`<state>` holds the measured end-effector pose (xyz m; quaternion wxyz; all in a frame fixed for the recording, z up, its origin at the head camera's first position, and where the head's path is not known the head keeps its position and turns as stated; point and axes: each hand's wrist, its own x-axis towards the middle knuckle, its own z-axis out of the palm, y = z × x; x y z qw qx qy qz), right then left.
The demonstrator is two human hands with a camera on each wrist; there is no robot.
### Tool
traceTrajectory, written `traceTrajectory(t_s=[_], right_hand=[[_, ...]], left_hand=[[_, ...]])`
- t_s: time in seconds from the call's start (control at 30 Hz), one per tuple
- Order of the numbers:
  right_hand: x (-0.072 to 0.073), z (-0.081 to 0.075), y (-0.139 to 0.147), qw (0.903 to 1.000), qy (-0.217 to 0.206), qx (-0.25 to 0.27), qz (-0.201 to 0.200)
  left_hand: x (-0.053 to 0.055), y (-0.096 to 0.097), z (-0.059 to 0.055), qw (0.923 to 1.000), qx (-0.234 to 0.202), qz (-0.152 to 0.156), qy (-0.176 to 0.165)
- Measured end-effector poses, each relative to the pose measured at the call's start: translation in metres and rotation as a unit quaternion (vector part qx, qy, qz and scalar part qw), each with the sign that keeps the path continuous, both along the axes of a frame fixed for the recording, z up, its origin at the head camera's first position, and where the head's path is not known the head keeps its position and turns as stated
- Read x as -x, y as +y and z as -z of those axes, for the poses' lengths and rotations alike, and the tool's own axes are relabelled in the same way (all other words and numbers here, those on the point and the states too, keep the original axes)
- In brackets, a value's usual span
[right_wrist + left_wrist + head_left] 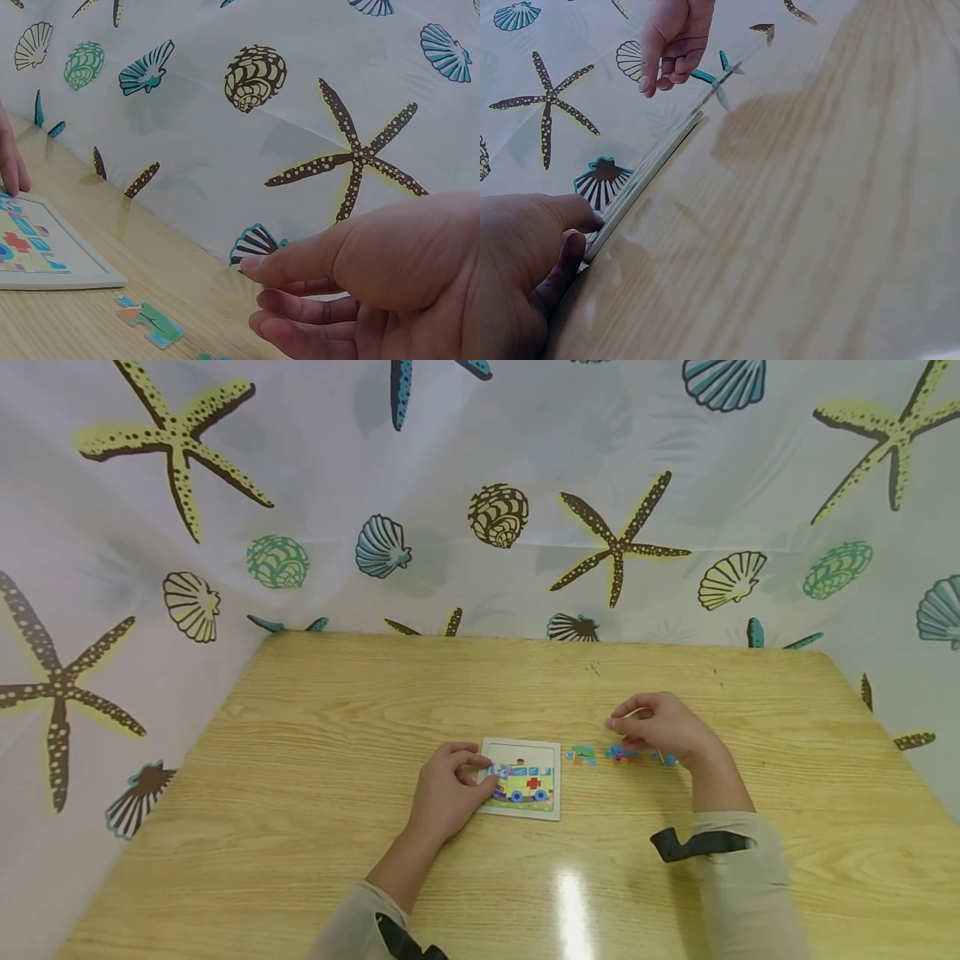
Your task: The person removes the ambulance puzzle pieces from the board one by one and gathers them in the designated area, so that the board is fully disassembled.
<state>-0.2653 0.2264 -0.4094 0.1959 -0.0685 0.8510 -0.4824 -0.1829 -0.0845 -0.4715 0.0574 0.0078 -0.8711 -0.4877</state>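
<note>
A jigsaw puzzle tray (557, 781) with a pale rim lies on the table, showing an assembled yellow ambulance with a red cross; its upper part is bare. My left hand (447, 789) holds the tray's left edge between thumb and fingers, seen edge-on in the left wrist view (649, 178). To the tray's right lie loose puzzle pieces: a green one (582, 755), a blue one (621, 753), and another blue one (666, 759) partly under my right hand. That right hand (667, 727) hovers above them, fingers loosely bent; nothing shows between thumb and fingers in the right wrist view (397, 277).
The wood-grain table (330, 702) extends around the tray on all sides. Behind it and along both sides hangs a white cloth (435, 435) printed with starfish and shells. Dark wrist straps (705, 845) sit over both sleeves.
</note>
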Motion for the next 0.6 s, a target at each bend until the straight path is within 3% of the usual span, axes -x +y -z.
traceTrajectory(t_s=[0.37,0.6], right_hand=[[0.000,0.003,-0.011,0.9998,0.012,-0.010,-0.012],[0.000,0.004,-0.025,0.9998,-0.008,0.001,-0.021]], left_hand=[[0.000,0.000,-0.002,0.9999,0.014,0.006,-0.008],[0.001,0.000,0.001,0.9997,0.021,0.010,-0.007]])
